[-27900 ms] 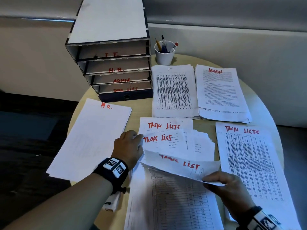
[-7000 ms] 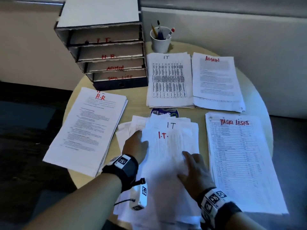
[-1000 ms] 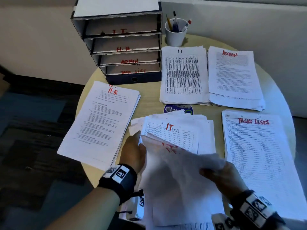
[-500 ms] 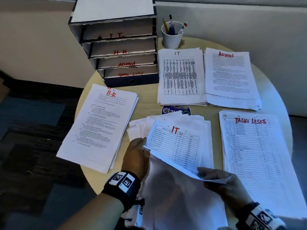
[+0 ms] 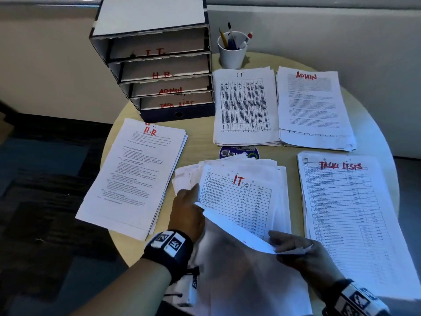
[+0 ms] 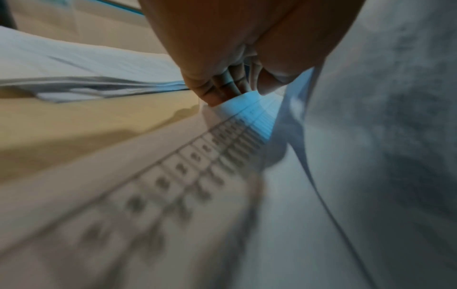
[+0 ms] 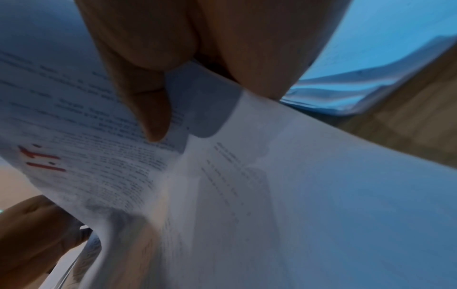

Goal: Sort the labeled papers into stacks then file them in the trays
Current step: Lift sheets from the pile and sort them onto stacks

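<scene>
A loose centre pile (image 5: 241,197) lies between four sorted stacks: H.R (image 5: 136,179), IT (image 5: 245,106), ADMIN (image 5: 312,106) and TASK LISTS (image 5: 346,213). Its top sheet is a table marked IT in red. My right hand (image 5: 280,245) pinches a lifted sheet (image 5: 227,224) folded back toward me; the right wrist view shows thumb and fingers of the right hand (image 7: 197,97) on that sheet (image 7: 296,176), marked I.T. in red. My left hand (image 5: 189,208) holds the pile's left edge, and the left wrist view shows the left hand (image 6: 242,88) curled on paper edges.
A four-tier tray unit (image 5: 177,114) labelled I.T., H.R., ADMIN and TASK LIST stands at the back left of the round table (image 5: 200,137). A white cup (image 5: 232,53) of pens stands beside it. A round sticker (image 5: 239,152) shows beyond the centre pile.
My right hand has peeled the I.T. sheet back toward me, uncovering the table sheet marked IT. My left hand has stayed at the pile's left edge.
</scene>
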Available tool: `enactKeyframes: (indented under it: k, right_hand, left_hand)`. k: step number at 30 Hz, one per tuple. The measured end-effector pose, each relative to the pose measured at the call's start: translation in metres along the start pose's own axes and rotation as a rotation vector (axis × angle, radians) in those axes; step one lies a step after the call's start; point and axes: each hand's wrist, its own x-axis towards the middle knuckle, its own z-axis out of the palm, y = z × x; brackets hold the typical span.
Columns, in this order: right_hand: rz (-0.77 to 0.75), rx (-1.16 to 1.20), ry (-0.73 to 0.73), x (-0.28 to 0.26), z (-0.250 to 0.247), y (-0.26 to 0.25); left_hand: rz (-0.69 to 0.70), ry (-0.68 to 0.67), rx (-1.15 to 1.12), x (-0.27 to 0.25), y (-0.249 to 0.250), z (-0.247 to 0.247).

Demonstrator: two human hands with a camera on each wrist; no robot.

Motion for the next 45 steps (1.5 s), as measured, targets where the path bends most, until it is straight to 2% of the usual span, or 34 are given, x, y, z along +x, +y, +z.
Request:
enactKeyframes:
  k: [3,8,10,13,17,24,26,28,30,32,36,39,42,45]
  right_hand:
    - [0.008,-0.014,0.004,0.001,-0.001,0.003]
    - [0.022,-0.003,-0.001,0.001,-0.002,0.004]
    - [0.006,0.016,-0.004,0.002,-0.001,0.003]
    - [-0.016,0.04,0.013,0.0,0.0,0.002]
    - [-0.02,0.038,0.003,-0.001,-0.005,0.003]
    - [-0.208,0.005,0.031,-0.008,-0.015,0.011]
    - [-0.263,-0.065,0.013,-0.008,-0.014,0.015]
    - [-0.232,-0.039,0.026,-0.007,-0.012,0.014]
    - [-0.195,0.029,0.022,-0.004,-0.011,0.013]
    - [-0.214,0.008,0.049,-0.002,-0.012,0.01]
    - [-0.342,-0.259,0.083,-0.005,-0.019,0.008]
    - [-0.322,-0.305,-0.005,-0.01,-0.019,-0.004]
    - [-0.285,-0.163,-0.024,-0.009,-0.013,-0.022]
    - [-0.181,0.056,0.082,0.002,-0.007,-0.028]
  left_hand:
    - [0.004,-0.079,-0.107,0.019,0.005,-0.011]
    - [0.024,-0.172,-0.009,0.038,0.011,-0.019]
    - [-0.004,-0.179,-0.043,0.035,0.013,-0.021]
    - [-0.092,-0.132,-0.18,0.031,0.015,-0.023]
    - [-0.241,-0.157,-0.365,0.024,0.015,-0.028]
    - [-0.341,-0.172,-0.659,-0.011,0.009,-0.046]
    - [-0.267,-0.207,-0.595,-0.013,0.007,-0.047]
    - [-0.156,-0.251,-0.474,-0.01,0.007,-0.046]
    - [-0.126,-0.267,-0.415,-0.007,0.005,-0.042]
    - [-0.166,-0.21,-0.514,-0.008,0.012,-0.043]
    - [-0.229,-0.137,-0.778,-0.027,0.026,-0.052]
    - [-0.254,-0.154,-0.988,-0.037,0.022,-0.054]
    - [-0.363,-0.164,-1.163,-0.03,0.021,-0.053]
    - [-0.427,-0.287,-1.326,-0.017,0.034,-0.055]
